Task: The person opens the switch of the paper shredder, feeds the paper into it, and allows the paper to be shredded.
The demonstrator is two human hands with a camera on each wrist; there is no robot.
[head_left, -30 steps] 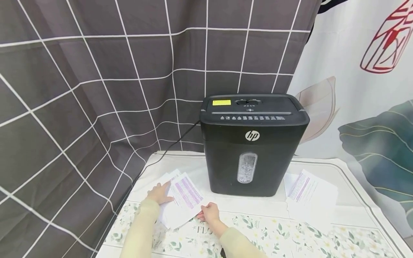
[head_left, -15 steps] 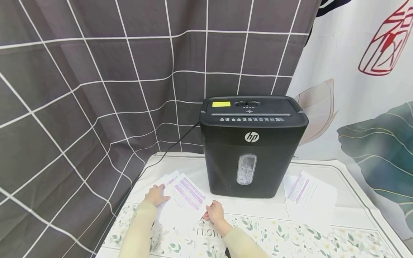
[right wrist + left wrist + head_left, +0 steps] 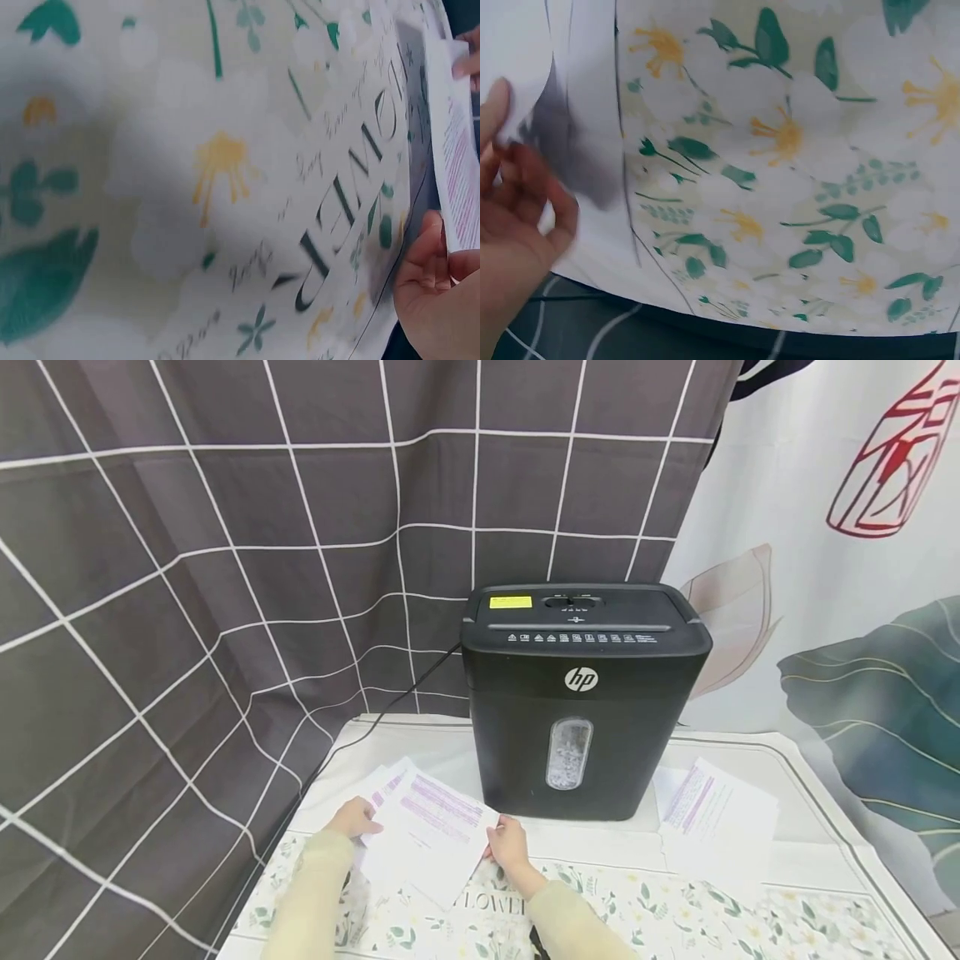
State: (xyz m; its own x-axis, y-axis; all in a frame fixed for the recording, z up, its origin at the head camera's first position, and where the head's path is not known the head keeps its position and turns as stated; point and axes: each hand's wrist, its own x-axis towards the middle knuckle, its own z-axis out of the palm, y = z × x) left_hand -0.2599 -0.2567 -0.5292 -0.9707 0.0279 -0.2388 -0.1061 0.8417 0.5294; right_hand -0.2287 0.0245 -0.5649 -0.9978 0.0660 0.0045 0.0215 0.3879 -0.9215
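Observation:
A printed sheet of paper (image 3: 431, 839) with purple-highlighted lines is held between both hands, raised off the table. My left hand (image 3: 351, 821) pinches its left edge, thumb on top and fingers curled below, as the left wrist view shows. At the opposite edge my right hand (image 3: 510, 843) pinches a corner between thumb and fingers. Under and behind this sheet lie more papers (image 3: 384, 779), partly covered. Behind and to the right of the hands stands a black HP paper shredder (image 3: 517, 735), its window showing paper shreds.
Another pile of printed papers (image 3: 723, 827) lies right of the shredder. A black power cord (image 3: 390, 708) runs from the shredder along the table's left side. The floral tablecloth (image 3: 637, 893) covers the front; a grey checked curtain (image 3: 315, 485) hangs behind and left.
The sheet has turned clockwise and come up off the other papers. My right hand has moved right and slightly up with its corner; my left hand has shifted slightly left.

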